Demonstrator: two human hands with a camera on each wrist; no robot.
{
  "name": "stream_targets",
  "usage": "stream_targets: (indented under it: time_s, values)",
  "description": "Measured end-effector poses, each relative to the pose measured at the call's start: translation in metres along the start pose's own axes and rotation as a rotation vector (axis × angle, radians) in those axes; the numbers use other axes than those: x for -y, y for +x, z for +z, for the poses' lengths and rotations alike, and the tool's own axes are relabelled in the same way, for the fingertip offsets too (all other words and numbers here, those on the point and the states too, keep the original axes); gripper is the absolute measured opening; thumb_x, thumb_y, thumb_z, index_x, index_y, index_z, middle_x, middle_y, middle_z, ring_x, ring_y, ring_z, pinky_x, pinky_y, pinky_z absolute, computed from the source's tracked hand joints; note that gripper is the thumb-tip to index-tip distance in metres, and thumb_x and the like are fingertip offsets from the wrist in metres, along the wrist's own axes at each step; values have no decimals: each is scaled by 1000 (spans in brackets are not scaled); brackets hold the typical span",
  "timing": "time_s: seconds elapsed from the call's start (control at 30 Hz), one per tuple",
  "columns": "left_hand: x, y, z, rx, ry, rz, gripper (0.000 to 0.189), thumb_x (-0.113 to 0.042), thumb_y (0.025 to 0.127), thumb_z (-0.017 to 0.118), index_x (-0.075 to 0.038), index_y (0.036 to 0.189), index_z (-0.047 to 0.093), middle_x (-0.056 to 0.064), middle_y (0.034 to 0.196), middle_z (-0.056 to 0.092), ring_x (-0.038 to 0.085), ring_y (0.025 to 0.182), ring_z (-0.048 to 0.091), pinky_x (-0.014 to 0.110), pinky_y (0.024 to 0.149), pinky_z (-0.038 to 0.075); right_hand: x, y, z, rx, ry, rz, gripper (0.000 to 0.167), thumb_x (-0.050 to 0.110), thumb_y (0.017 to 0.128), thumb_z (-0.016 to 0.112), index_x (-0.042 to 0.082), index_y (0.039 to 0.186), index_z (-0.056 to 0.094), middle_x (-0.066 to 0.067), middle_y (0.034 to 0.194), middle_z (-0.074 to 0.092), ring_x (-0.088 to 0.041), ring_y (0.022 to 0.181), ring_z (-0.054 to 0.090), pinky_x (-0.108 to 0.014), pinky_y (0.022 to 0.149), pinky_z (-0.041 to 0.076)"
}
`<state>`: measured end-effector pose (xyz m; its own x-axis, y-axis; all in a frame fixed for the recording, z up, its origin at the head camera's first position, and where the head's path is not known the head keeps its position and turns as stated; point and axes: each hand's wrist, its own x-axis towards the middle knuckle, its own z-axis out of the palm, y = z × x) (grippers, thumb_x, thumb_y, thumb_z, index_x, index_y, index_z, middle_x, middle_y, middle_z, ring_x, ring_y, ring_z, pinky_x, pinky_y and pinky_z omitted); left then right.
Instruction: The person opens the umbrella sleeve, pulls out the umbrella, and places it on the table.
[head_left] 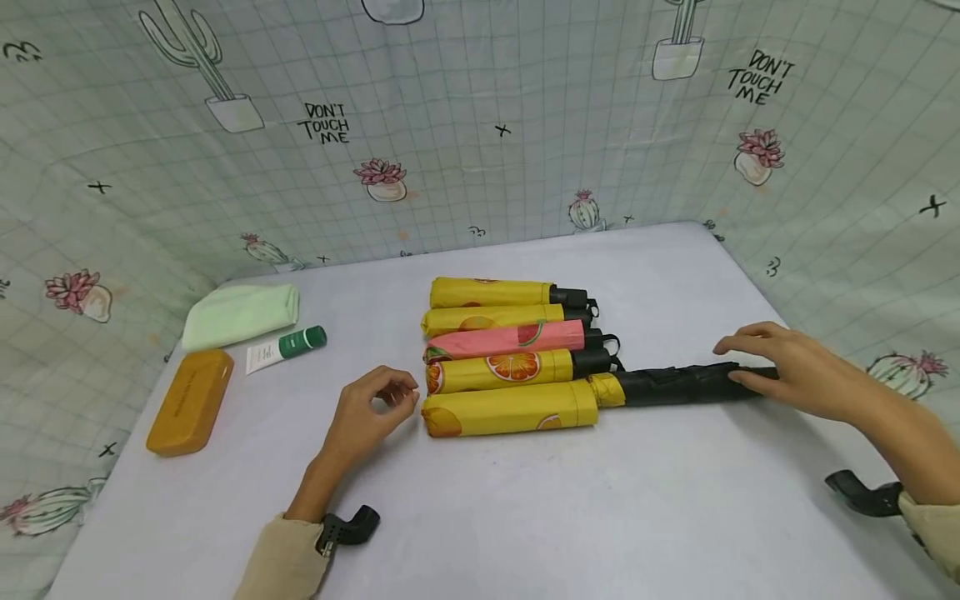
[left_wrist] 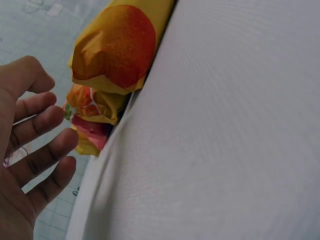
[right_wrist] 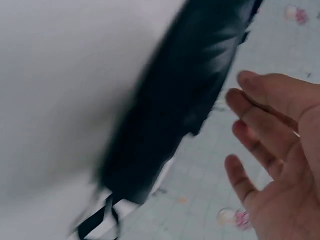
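Several folded umbrellas in printed sleeves lie side by side. The nearest yellow sleeve (head_left: 510, 410) has an orange fruit print, and from its right end extends a long black folded umbrella (head_left: 675, 386) with a short yellow section at the joint. My left hand (head_left: 354, 423) hovers by the sleeve's left end, fingers loosely bent and holding nothing. Over the black umbrella's far end is my right hand (head_left: 806, 375); in the right wrist view its fingers are spread beside the black handle end, which carries a strap (right_wrist: 95, 220). Behind lie a yellow umbrella (head_left: 457, 375) and a pink umbrella (head_left: 487, 340).
Two more yellow umbrellas (head_left: 491, 292) lie at the back of the row. On the table's left are a folded pale green cloth (head_left: 240, 317), a white tube with a green cap (head_left: 303, 340) and an orange-brown oblong case (head_left: 191, 402). Printed fabric (head_left: 480, 100) surrounds the white table (head_left: 562, 508).
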<state>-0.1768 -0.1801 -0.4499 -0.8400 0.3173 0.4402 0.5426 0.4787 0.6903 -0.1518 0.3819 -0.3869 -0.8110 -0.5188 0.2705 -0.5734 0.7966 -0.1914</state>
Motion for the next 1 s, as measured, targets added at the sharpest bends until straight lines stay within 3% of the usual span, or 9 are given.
stream_targets:
  time_s: [0.07,0.1,0.2,0.3,0.4,0.63,1.0]
  values:
    - [2,4,2,-21,-5,-14,17,-5,86,76,-13,100,70,-9,90,65,12,75,59,31,67,54,12,10,-2,84,62,81,52,8,79,84,11,124,57,-6,118,60,-33,113,48,-52,80,46]
    - [2,6,3,-26,-4,-20,18,-6,87,76,-13,102,70,-8,90,65,12,75,58,31,67,53,16,16,-1,91,84,96,55,9,80,84,10,125,52,-8,117,56,-34,112,43,-52,81,41]
    - [2,12,6,-27,0,-41,20,-7,87,76,-11,105,69,-6,90,65,12,75,58,31,67,53,23,34,4,29,93,72,55,9,77,85,9,118,48,-10,110,48,-35,105,38,-50,79,30]
    - [1,17,10,-18,0,-68,22,-8,87,76,-10,107,68,-4,90,65,13,76,59,30,68,53,25,51,13,-94,64,-26,41,3,75,83,9,106,58,-7,101,48,-28,96,40,-45,75,25]
    - [-2,21,13,-9,7,-89,23,-8,88,75,-10,110,67,-2,91,65,14,77,59,31,69,53,31,62,19,-82,101,-59,31,1,78,81,13,103,65,-2,103,54,-25,100,45,-44,78,29]
    - [0,20,16,-13,45,-120,24,-9,90,75,-12,113,68,-2,92,64,13,80,60,30,72,54,52,83,25,64,159,-54,28,7,90,74,10,116,67,-3,118,64,-26,113,56,-54,96,42]
    - [6,18,18,-18,58,-88,22,-7,94,70,-12,115,71,-1,97,66,13,85,62,29,71,55,65,107,47,163,124,-66,30,9,90,74,4,119,68,-9,120,68,-29,113,63,-51,96,48]
